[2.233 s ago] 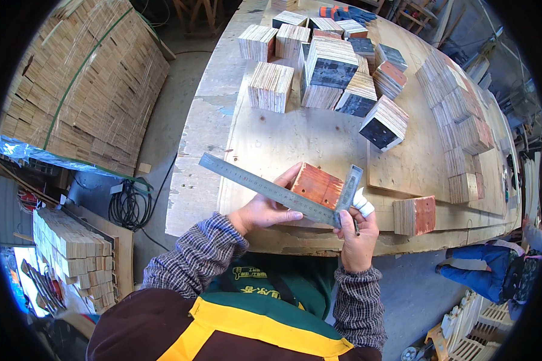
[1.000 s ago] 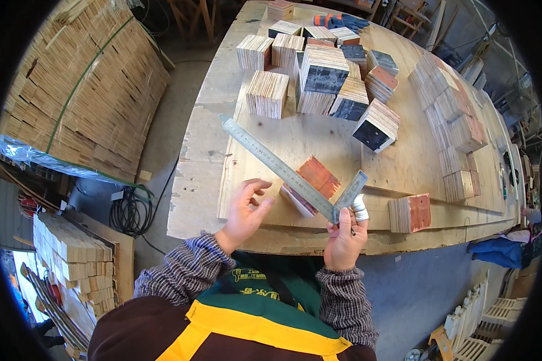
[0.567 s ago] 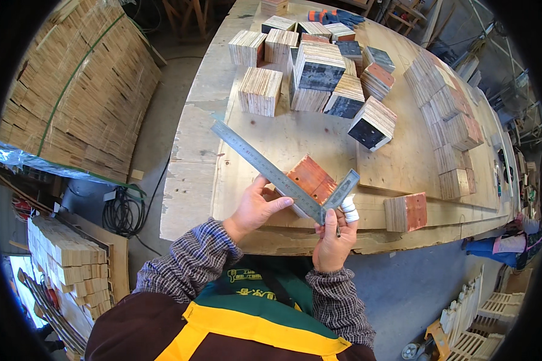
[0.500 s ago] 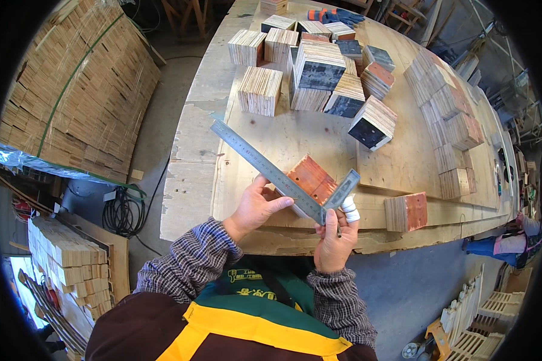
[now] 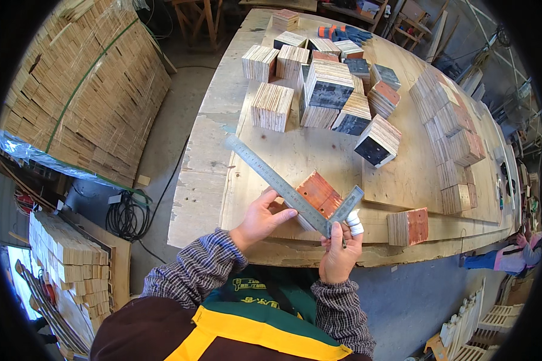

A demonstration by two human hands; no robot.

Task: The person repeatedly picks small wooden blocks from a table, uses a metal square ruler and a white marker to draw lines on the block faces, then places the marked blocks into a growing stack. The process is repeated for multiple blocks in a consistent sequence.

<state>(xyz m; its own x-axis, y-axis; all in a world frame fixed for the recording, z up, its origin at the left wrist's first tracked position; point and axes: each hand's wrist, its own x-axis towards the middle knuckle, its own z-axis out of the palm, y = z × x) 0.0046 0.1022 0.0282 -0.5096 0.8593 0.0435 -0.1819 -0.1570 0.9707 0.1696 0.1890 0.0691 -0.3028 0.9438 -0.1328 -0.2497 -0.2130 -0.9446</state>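
The right grip [image 5: 339, 253] holds the metal square [image 5: 277, 184] across the red block [image 5: 319, 194], by the counter's [image 5: 202, 180] near edge. I can't tell what the left grip [image 5: 256, 221] holds; a loose block might slip

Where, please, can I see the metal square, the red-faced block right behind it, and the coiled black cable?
Metal square [image 5: 277, 181], head view: middle of its long blade.
Red-faced block [image 5: 320, 194], head view: the red face.
Coiled black cable [image 5: 126, 220], head view: its bunched loops.

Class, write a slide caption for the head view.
Right hand holds a metal square up to a red-faced block, left hand alongside.
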